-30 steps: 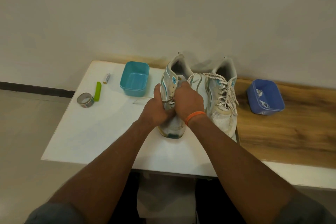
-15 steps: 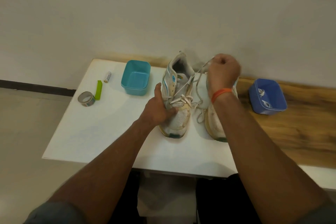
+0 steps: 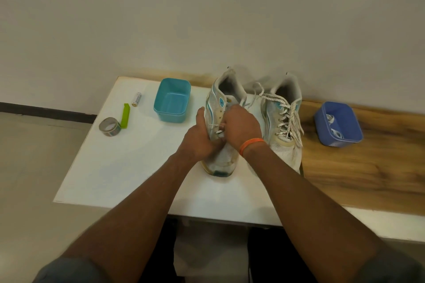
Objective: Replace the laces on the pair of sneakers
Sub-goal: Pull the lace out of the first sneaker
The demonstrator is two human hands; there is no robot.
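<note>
Both hands on left sneaker (image 3: pixel 219 122), mid-table.

L hand (image 3: pixel 199 142) wraps the sneaker's side w/ thumb up, holding it steady; R hand (image 3: pixel 241 127), orange wristband (image 3: pixel 250 145), fingers curled over the eyelets, pinching the lace (image 3: pixel 218 132), its back hiding most of the tongue. Right sneaker (image 3: pixel 284 117) just beside, laced, loose ends trailing. Teal tub (image 3: pixel 172 101) near on L; battery (image 3: pixel 136 99), green clip (image 3: pixel 125 115), tape roll (image 3: pixel 110 126) further L on the white table (image 3: pixel 115 167). Blue basket (image 3: pixel 338 124) well apart on R, on wood.
</note>
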